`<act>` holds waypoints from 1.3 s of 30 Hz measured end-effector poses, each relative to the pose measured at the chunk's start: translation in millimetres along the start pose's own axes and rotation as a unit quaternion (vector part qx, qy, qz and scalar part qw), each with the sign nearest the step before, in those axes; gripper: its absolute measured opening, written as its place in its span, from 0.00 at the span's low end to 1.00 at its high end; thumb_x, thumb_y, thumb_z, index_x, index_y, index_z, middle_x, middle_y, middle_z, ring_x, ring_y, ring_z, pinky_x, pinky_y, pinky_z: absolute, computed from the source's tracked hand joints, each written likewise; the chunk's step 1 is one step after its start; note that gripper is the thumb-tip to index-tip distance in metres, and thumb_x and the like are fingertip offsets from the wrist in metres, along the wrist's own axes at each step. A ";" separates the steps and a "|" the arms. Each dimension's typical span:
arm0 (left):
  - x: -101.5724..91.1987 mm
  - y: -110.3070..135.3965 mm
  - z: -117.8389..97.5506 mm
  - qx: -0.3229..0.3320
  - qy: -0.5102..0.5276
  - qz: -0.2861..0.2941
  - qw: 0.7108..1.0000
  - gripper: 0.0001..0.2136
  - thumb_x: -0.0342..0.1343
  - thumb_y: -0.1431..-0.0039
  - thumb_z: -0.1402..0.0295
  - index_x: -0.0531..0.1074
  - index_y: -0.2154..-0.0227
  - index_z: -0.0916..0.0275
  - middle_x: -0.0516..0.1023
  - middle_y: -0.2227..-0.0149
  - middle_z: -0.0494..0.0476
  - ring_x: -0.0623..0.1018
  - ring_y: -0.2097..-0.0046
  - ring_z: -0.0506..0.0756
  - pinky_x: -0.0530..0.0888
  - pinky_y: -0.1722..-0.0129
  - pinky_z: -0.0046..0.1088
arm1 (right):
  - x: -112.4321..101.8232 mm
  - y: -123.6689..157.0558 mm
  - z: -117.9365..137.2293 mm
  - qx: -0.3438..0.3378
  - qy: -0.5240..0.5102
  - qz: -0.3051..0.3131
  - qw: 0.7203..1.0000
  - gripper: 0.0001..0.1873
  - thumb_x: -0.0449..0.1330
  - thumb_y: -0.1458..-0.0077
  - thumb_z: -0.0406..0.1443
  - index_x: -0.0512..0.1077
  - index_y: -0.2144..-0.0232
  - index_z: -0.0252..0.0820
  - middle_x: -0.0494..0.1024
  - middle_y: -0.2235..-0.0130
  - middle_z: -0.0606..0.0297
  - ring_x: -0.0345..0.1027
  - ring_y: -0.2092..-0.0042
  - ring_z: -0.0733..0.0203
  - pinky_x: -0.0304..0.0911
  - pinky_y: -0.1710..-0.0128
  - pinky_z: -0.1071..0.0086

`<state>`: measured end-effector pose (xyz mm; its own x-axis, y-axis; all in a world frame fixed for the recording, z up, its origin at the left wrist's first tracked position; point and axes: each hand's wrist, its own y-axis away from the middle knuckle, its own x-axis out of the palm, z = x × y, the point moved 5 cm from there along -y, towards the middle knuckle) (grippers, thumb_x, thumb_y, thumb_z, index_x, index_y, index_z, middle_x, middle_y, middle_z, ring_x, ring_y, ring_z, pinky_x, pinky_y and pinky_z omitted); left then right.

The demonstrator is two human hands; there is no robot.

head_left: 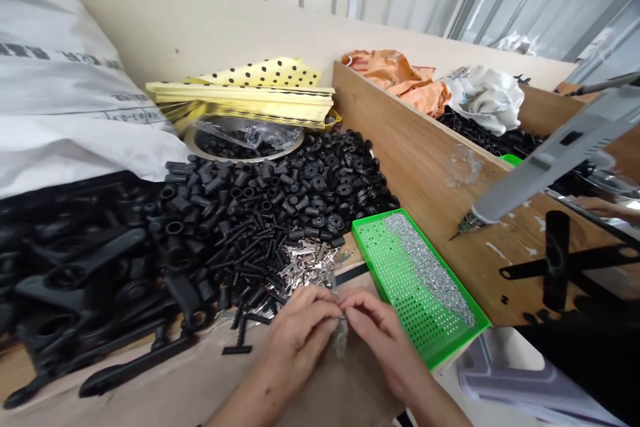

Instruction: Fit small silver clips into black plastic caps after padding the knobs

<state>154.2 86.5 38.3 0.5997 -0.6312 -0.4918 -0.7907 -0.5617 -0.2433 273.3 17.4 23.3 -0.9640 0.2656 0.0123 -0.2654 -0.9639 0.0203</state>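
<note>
My left hand (296,337) and my right hand (381,337) meet at the near edge of the bench, fingertips pinched together on a small grey metal part (341,337). Just beyond my fingers lies a loose heap of small silvery metal clips (307,261). To the right of my right hand a green perforated tray (400,280) holds a band of small shiny screws (430,268). Black ribbed pins (250,260) are scattered to the left of the clips.
A large pile of black plastic bushings and wheels (280,190) fills the bench, with long black handles (90,280) at left. A steel bowl (245,140) and yellow dotted sheets (250,97) stand behind. A hanging grey electric screwdriver (550,157) points at the wooden divider (430,160). Another person's hand (605,207) shows at far right.
</note>
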 end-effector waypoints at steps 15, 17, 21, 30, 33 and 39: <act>-14.3 0.6 -7.2 -0.084 0.045 -0.042 0.995 0.10 0.50 0.41 0.68 0.72 0.75 0.60 0.74 0.76 0.49 0.71 0.74 0.50 0.65 0.74 0.21 | 17.2 5.1 20.1 -0.028 -0.004 0.063 0.998 0.11 0.56 0.43 0.43 0.68 0.73 0.44 0.66 0.57 0.63 0.62 0.52 0.58 0.58 0.53 0.67; -16.3 1.3 -9.2 -0.069 0.022 -0.045 0.996 0.10 0.49 0.40 0.68 0.71 0.75 0.60 0.74 0.76 0.49 0.71 0.74 0.49 0.65 0.74 0.21 | 18.4 4.2 21.4 -0.029 0.002 0.084 0.996 0.12 0.56 0.43 0.43 0.67 0.73 0.43 0.65 0.59 0.63 0.62 0.54 0.58 0.58 0.55 0.67; -20.7 3.6 -18.7 0.024 -0.022 -0.047 0.998 0.10 0.47 0.38 0.72 0.70 0.72 0.60 0.73 0.73 0.51 0.72 0.71 0.50 0.67 0.70 0.22 | 13.7 2.0 23.4 -0.030 -0.002 0.095 0.995 0.12 0.56 0.43 0.42 0.67 0.74 0.42 0.66 0.63 0.64 0.62 0.59 0.60 0.57 0.59 0.69; -21.5 10.0 -41.8 0.200 -0.153 -0.086 0.964 0.13 0.42 0.39 0.79 0.70 0.65 0.60 0.70 0.63 0.56 0.71 0.62 0.51 0.70 0.65 0.23 | 18.7 3.4 6.3 0.134 -0.084 0.148 0.976 0.12 0.61 0.50 0.42 0.68 0.73 0.39 0.67 0.74 0.69 0.61 0.71 0.66 0.55 0.68 0.72; -25.2 12.5 -44.7 0.190 -0.175 -0.073 0.963 0.12 0.45 0.38 0.78 0.70 0.59 0.58 0.70 0.59 0.57 0.71 0.58 0.52 0.72 0.62 0.24 | 16.8 1.8 7.4 0.100 -0.074 0.114 0.986 0.08 0.58 0.49 0.38 0.65 0.73 0.40 0.65 0.75 0.71 0.60 0.72 0.67 0.56 0.71 0.73; -27.7 23.1 -43.1 0.105 -0.157 -0.094 0.978 0.04 0.50 0.38 0.72 0.69 0.63 0.60 0.72 0.64 0.54 0.73 0.61 0.51 0.72 0.62 0.23 | 6.7 5.3 32.8 -0.175 0.188 0.021 0.966 0.04 0.51 0.43 0.29 0.64 0.68 0.42 0.68 0.67 0.67 0.64 0.64 0.64 0.59 0.65 0.70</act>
<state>124.6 68.0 82.4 0.6954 -0.3146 -0.6460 -0.6982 -0.5085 -0.5039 266.0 14.6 56.3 -0.8945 0.2652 -0.3599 -0.1526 -0.9378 -0.3118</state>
